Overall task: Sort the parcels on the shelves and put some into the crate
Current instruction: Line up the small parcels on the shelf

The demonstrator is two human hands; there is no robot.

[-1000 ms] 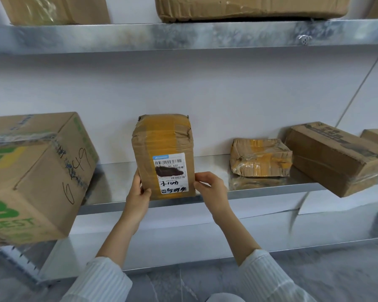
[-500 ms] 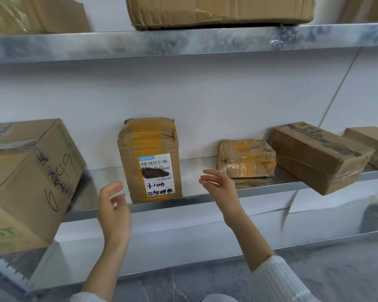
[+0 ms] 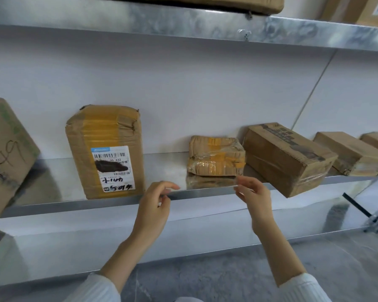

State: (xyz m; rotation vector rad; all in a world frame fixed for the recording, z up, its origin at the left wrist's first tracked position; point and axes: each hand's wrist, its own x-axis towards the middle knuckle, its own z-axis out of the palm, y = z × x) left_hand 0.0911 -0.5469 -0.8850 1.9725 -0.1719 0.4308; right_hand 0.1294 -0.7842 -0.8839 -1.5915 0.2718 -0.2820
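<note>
An upright cardboard parcel with a white shipping label (image 3: 106, 152) stands on the metal shelf (image 3: 162, 197). To its right lies a small crumpled, taped parcel (image 3: 215, 156). My left hand (image 3: 155, 203) and my right hand (image 3: 253, 196) hover in front of the shelf's front edge, on either side of the small parcel and just below it. Both hands have loosely curled fingers and hold nothing. No crate is in view.
A large box with handwriting (image 3: 7, 153) sits at the far left. A long brown box (image 3: 288, 158) overhangs the shelf edge to the right, with two more boxes (image 3: 351, 152) beyond it. An upper shelf (image 3: 183, 20) carries more parcels. A lower shelf (image 3: 96, 247) runs below.
Both hands let go of the labelled parcel, which stays standing, and have moved right to flank the small taped parcel. The camera view has shifted right too.
</note>
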